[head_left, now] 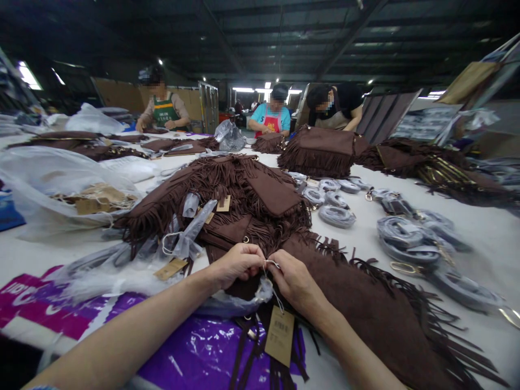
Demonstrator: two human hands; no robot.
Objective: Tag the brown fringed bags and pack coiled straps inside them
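Observation:
Both my hands meet in front of me over the brown fringed bags. My left hand [242, 262] pinches a thin white string [271, 264]. Close beside it, my right hand [293, 275] grips the same string between thumb and fingers. From the string hangs a tan paper tag [280, 335] with dark print. Just under my hands a plastic-wrapped strap [246, 300] rests, partly hidden by my left hand and forearm. To the right lies a brown fringed bag [365, 303], its fringe spread along its edge. A heap of similar bags [272, 187] sits just beyond my hands.
A clear plastic bag [36, 184] with tan tags is at the left. Several wrapped strap coils [400, 233] lie at the right. Purple plastic packaging [190, 352] covers the near edge. Across the table, co-workers stand, one in a green apron [164, 114].

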